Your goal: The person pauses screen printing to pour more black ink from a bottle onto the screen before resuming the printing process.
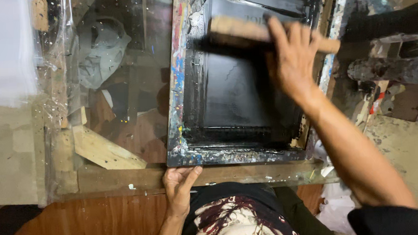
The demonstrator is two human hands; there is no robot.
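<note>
Head view: your right hand grips the squeegee at twelve o'clock, so pull evenly while your left hand braces the frame at six.

Right hand is way out in front, arm stretched long and angled up from the lower right, forearm bare with a dark sleeve bunched near the elbow. Fingers are spread and curled over, back of the hand facing up, a bit blurry. Left hand sits close to the body, palm down, fingers tucked forward and thumb poking out to the right, wrist bent, forearm running straight back.
</note>
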